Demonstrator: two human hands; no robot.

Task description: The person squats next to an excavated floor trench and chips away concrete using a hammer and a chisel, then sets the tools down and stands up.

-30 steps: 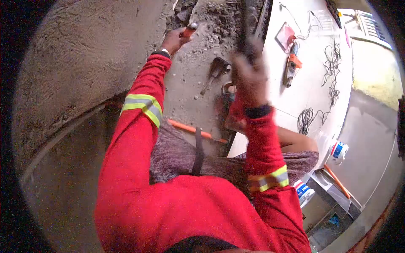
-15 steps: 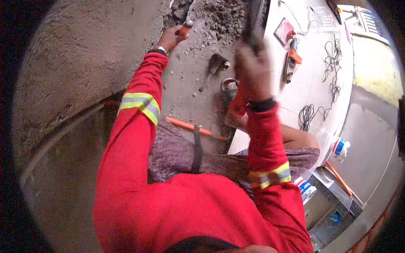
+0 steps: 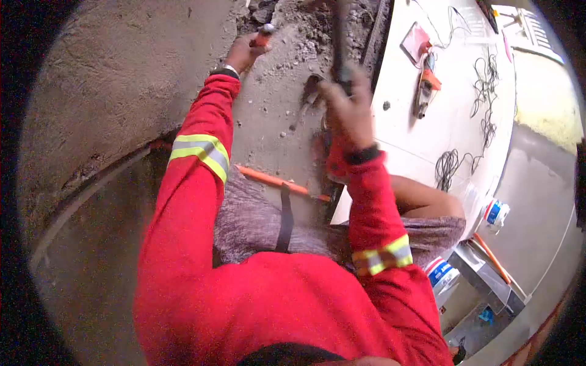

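My left hand [image 3: 243, 55] is closed around a chisel [image 3: 262, 39] with an orange grip and a round metal end, beside rubble [image 3: 299, 43] at the top. My right hand [image 3: 353, 113] grips the dark handle of a hammer [image 3: 340, 43], blurred by motion, over the dusty ground. The hammer's head is near the top edge and hard to make out. Below that hand, a dark tool [image 3: 310, 91] lies in the dust, partly hidden. Both sleeves are red with reflective bands.
A rough wall [image 3: 122, 73] rises on the left. An orange pipe [image 3: 268, 179] lies across by my legs. On the pale tiles at right are an orange power tool [image 3: 427, 85], a pink-red pad [image 3: 416, 43] and a tangled black cable [image 3: 448, 168]. Buckets [image 3: 441, 272] stand lower right.
My right hand and the hammer have swung left, toward the chisel. My left hand has shifted slightly left and keeps its hold. A small dark lump now shows on the tiles.
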